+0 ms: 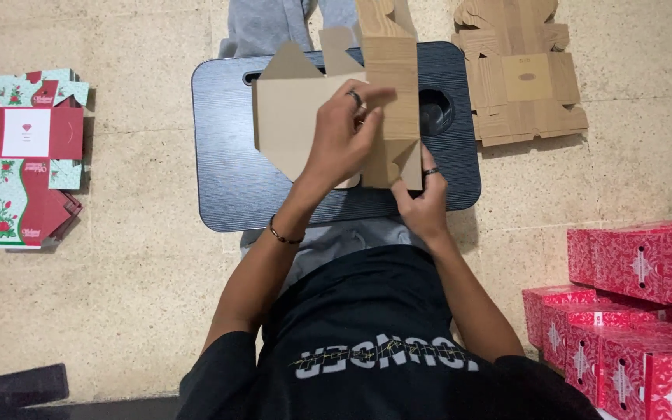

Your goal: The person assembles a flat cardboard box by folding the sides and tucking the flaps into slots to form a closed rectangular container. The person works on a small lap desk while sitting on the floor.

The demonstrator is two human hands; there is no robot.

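While left hand [348, 128] pinches matte brown cardboard blank [328, 117], right hand [421, 198] grips angular flap over dark ribbed tray [227, 179].

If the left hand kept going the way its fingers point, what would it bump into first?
The left hand points up and to the right, its fingers already pressing the tall wood-grain panel of the brown cardboard box blank. So it would likely meet that panel first, though depth is hard to judge from above.

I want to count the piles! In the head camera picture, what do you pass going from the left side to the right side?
Stack of flat red and green box sheets → dark lap tray → left hand on the brown cardboard piece → right hand → flat brown cardboard stack → folded red boxes.
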